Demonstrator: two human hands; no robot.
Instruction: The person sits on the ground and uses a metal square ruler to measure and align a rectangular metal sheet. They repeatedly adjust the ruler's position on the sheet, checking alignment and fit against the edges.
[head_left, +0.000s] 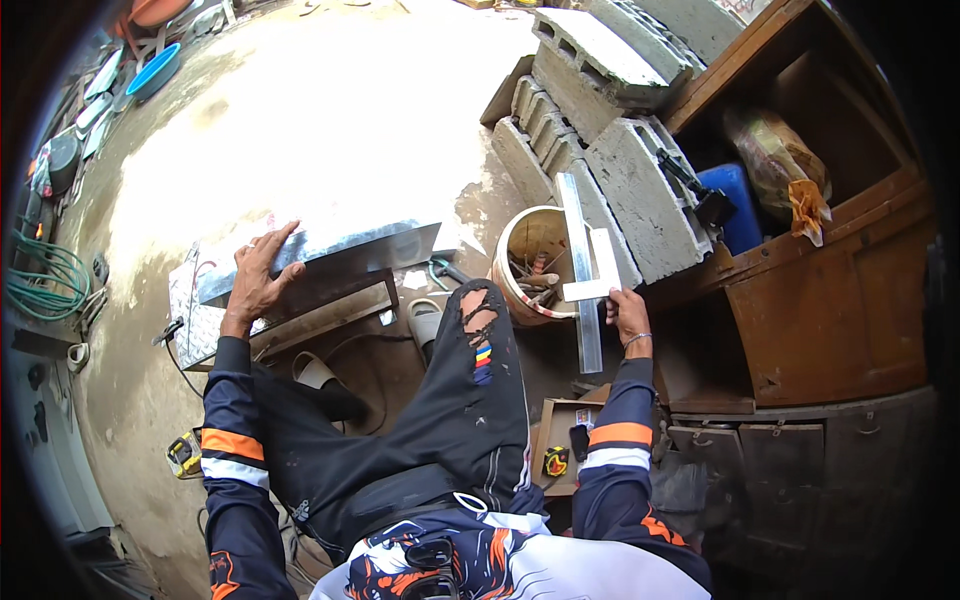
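While sheet metal [360, 237] at left is touched by the spread left hand [262, 280], a white L-shaped piece [605, 262], likely light, stiff, best gripped by its faces, is pinched at right by the right hand [630, 318].

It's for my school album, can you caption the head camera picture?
The left hand rests on a shiny metal piece while the right hand holds a white L-shaped piece near a bucket.

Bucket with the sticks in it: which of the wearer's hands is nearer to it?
Right. The right hand is just right of the bucket, holding a white L-shaped piece; the left hand is farther off to its left, on a shiny metal piece.
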